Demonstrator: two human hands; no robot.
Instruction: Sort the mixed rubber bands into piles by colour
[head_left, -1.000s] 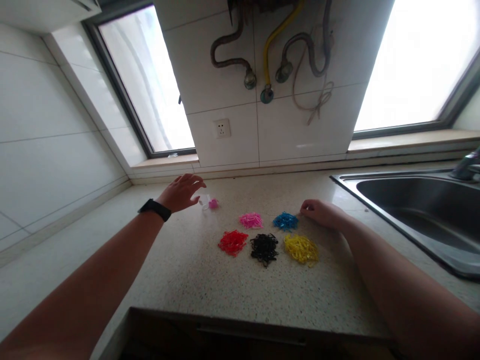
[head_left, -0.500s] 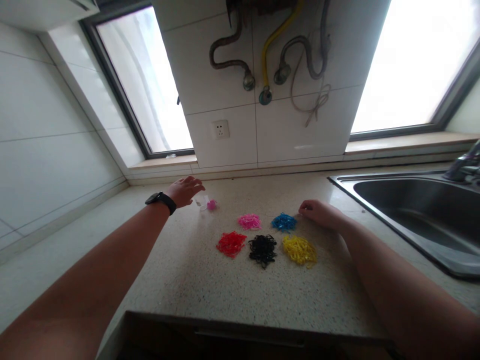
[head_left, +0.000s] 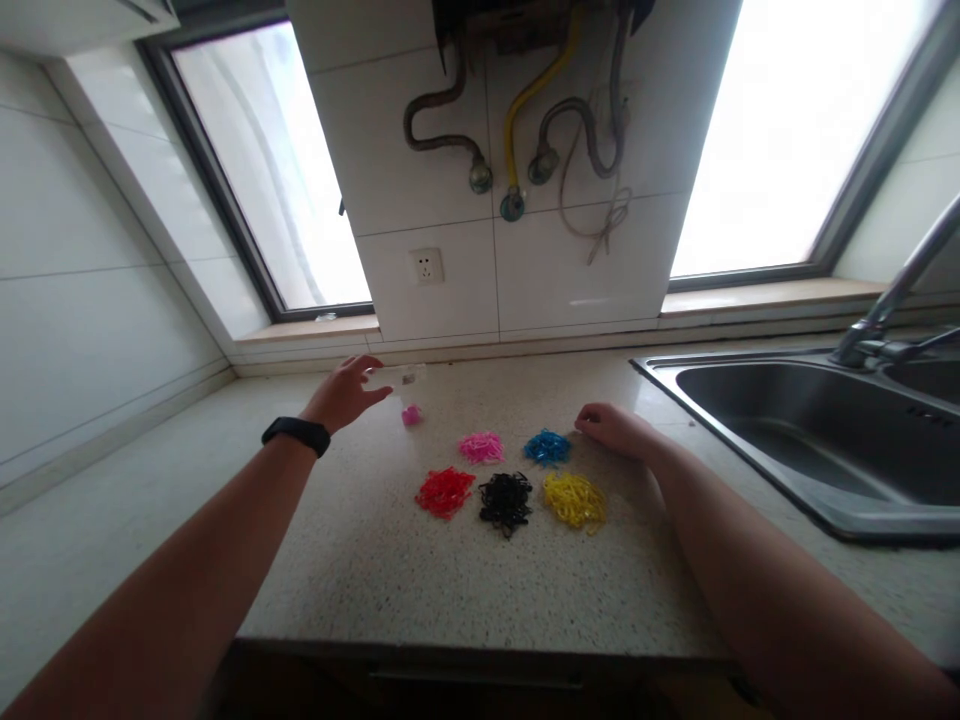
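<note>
My left hand (head_left: 349,390), with a black band (head_left: 296,435) on its wrist, has its thumb and fingers around one end of a small clear plastic container (head_left: 409,377). The container's outline is faint. Just below it on the counter lies a small pink object (head_left: 411,414), apart from the hand. My right hand (head_left: 615,430) rests on the counter with curled fingers; whatever they hold, if anything, is hidden. Beside its fingertips is a pile of blue bands (head_left: 547,447). Nearby lie piles of pink bands (head_left: 481,447), red bands (head_left: 445,492), black bands (head_left: 505,500) and yellow bands (head_left: 574,499).
A steel sink (head_left: 652,368) with a faucet (head_left: 862,340) is set into the counter (head_left: 420,590) on the right. The counter's front edge runs below the piles. Hoses (head_left: 514,130) and a wall socket (head_left: 427,266) are on the tiled wall between two windows.
The clear container has shifted away from the pink object and now lies sideways in my left hand's grasp. My right hand stays beside the blue pile. The view has turned slightly right.
</note>
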